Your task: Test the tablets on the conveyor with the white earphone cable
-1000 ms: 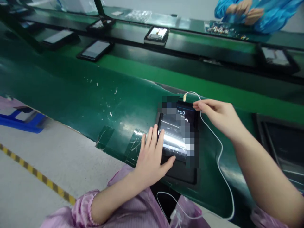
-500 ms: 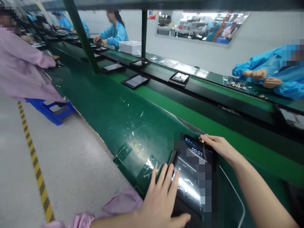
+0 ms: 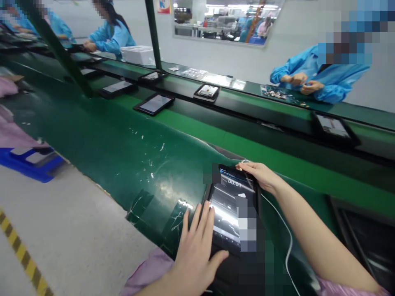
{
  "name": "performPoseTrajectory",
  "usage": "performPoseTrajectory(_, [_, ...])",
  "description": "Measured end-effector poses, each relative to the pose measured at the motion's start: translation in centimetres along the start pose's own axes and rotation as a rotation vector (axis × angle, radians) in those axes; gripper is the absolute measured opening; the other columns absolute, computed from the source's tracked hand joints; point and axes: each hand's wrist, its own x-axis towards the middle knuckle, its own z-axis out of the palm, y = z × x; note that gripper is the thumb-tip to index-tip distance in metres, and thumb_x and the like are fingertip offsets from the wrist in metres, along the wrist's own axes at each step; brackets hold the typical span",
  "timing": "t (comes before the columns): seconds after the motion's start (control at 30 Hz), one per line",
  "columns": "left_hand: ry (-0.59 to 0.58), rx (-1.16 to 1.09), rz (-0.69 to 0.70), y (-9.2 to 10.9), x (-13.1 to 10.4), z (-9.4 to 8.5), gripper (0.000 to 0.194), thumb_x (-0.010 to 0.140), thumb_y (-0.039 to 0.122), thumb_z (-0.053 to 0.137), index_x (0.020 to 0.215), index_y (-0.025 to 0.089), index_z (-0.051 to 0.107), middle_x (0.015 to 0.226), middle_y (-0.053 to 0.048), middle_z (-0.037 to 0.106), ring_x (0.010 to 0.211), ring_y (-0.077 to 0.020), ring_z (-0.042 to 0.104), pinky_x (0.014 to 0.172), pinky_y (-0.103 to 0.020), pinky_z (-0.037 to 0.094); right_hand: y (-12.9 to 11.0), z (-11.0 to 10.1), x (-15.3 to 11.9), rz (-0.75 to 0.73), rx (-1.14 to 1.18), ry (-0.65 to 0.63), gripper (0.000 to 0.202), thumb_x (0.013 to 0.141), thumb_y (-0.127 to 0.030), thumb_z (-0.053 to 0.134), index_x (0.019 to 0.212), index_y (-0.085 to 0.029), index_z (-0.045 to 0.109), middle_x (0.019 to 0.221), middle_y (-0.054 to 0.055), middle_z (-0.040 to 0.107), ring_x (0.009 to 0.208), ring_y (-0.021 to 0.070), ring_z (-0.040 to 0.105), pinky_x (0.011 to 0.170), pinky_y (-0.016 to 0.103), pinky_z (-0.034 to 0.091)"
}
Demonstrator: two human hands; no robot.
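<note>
A black tablet [image 3: 226, 209] lies on the green bench in front of me, its lit screen showing "00:01" near the top. My left hand [image 3: 196, 242] rests open along the tablet's lower left edge, fingers stretched out and thumb apart. At the upper right corner my right hand [image 3: 262, 174] is closed in a pinch on a white cable [image 3: 289, 234], which loops above the fingertips and trails down the bench on the right. The cable's end is too small to make out. Blurred blocks cover part of the screen's right side.
Several tablets in black trays [image 3: 154, 103] sit along the green line beyond the bench. Another black tray [image 3: 367, 238] is at my right. Co-workers in blue sit opposite, one [image 3: 317, 78] handling small parts. A green post [image 3: 55, 51] rises at left, near a blue stool [image 3: 33, 164].
The view has swung right, so the scene sits further left. A black tray has come into fuller view on the right. Both hands keep their places on the tablet and cable.
</note>
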Motion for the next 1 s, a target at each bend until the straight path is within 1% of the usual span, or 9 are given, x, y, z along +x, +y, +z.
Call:
performPoseTrajectory(0.1, [0.034, 0.033, 0.035, -0.3, -0.2, 0.4, 0.107, 0.095, 0.036, 0.058, 0.152, 0.021, -0.031, 0.161, -0.02, 0.024, 0.147, -0.0406, 0.029, 0.109, -0.067, 0.037, 0.7, 0.1, 0.3, -0.049, -0.006, 0.023, 0.067, 0.047, -0.081, 0.074, 0.062, -0.017, 0.063, 0.067, 0.006, 0.065, 0.06, 0.0167, 0.057, 0.058, 0.031, 0.047])
performPoseTrajectory(0.23, [0.128, 0.083, 0.039, -1.0, -0.3, 0.8, 0.092, 0.099, 0.034, 0.051, 0.156, 0.02, -0.019, 0.157, -0.019, 0.037, 0.143, -0.0378, 0.039, 0.109, -0.064, 0.038, 1.3, 0.2, 0.5, -0.123, -0.077, 0.063, 0.062, 0.063, -0.078, 0.066, 0.06, -0.017, 0.06, 0.058, 0.001, 0.057, 0.056, 0.0154, 0.053, 0.057, 0.03, 0.042])
performPoseTrajectory(0.33, [0.177, 0.148, 0.063, -1.7, -0.2, 1.0, 0.085, 0.1, 0.038, 0.048, 0.158, 0.019, -0.011, 0.153, -0.02, 0.044, 0.139, -0.0378, 0.046, 0.105, -0.064, 0.042, 1.6, 0.2, 0.8, -0.158, -0.173, 0.126, 0.051, 0.082, -0.063, 0.064, 0.061, -0.017, 0.059, 0.056, -0.002, 0.054, 0.06, 0.0151, 0.054, 0.063, 0.03, 0.044])
performPoseTrajectory(0.43, [0.194, 0.213, 0.105, -2.4, -0.1, 1.0, 0.082, 0.101, 0.041, 0.045, 0.159, 0.018, -0.008, 0.15, -0.021, 0.048, 0.134, -0.0388, 0.052, 0.099, -0.063, 0.047, 1.7, 0.4, 1.1, -0.169, -0.255, 0.16, 0.04, 0.093, -0.049, 0.061, 0.072, -0.015, 0.061, 0.067, -0.002, 0.059, 0.07, 0.0157, 0.06, 0.073, 0.033, 0.05])
performPoseTrajectory(0.57, [0.216, 0.267, 0.119, -2.9, -0.1, 1.0, 0.082, 0.101, 0.044, 0.045, 0.159, 0.02, -0.007, 0.147, -0.021, 0.051, 0.13, -0.0375, 0.056, 0.098, -0.062, 0.049, 1.6, 0.6, 1.8, -0.182, -0.287, 0.114, 0.031, 0.097, -0.044, 0.059, 0.09, -0.014, 0.065, 0.088, 0.002, 0.066, 0.084, 0.0174, 0.065, 0.08, 0.037, 0.054])
performPoseTrajectory(0.77, [0.205, 0.275, 0.104, -3.4, -0.1, 1.2, 0.084, 0.099, 0.044, 0.049, 0.159, 0.022, -0.006, 0.149, -0.022, 0.049, 0.131, -0.0403, 0.054, 0.099, -0.069, 0.044, 1.4, 0.5, 2.7, -0.224, -0.266, 0.084, 0.027, 0.097, -0.04, 0.06, 0.103, -0.014, 0.065, 0.101, 0.005, 0.067, 0.09, 0.0186, 0.065, 0.082, 0.038, 0.056])
performPoseTrajectory(0.87, [0.202, 0.258, 0.089, -3.5, 0.2, 1.1, 0.084, 0.099, 0.041, 0.051, 0.159, 0.025, -0.006, 0.149, -0.022, 0.048, 0.132, -0.0413, 0.053, 0.1, -0.072, 0.042, 1.2, 1.2, 2.5, -0.238, -0.22, 0.151, 0.027, 0.097, -0.039, 0.06, 0.108, -0.014, 0.064, 0.102, 0.005, 0.066, 0.087, 0.0175, 0.066, 0.079, 0.037, 0.057])
performPoseTrajectory(0.93, [0.197, 0.238, 0.099, -3.5, 0.3, 1.0, 0.084, 0.099, 0.038, 0.053, 0.159, 0.028, -0.006, 0.15, -0.02, 0.048, 0.133, -0.041, 0.052, 0.101, -0.072, 0.042, 0.8, 1.6, 2.3, -0.24, -0.187, 0.246, 0.027, 0.098, -0.04, 0.058, 0.108, -0.015, 0.064, 0.101, 0.005, 0.067, 0.085, 0.0165, 0.065, 0.078, 0.036, 0.057])
performPoseTrajectory(1.0, [0.194, 0.193, 0.105, -3.3, 0.1, 0.8, 0.081, 0.1, 0.032, 0.051, 0.159, 0.031, -0.005, 0.153, -0.018, 0.045, 0.137, -0.0385, 0.049, 0.104, -0.069, 0.042, 0.2, 1.4, 1.6, -0.267, -0.157, 0.352, 0.027, 0.098, -0.04, 0.058, 0.103, -0.015, 0.064, 0.097, 0.005, 0.067, 0.083, 0.016, 0.066, 0.079, 0.036, 0.056])
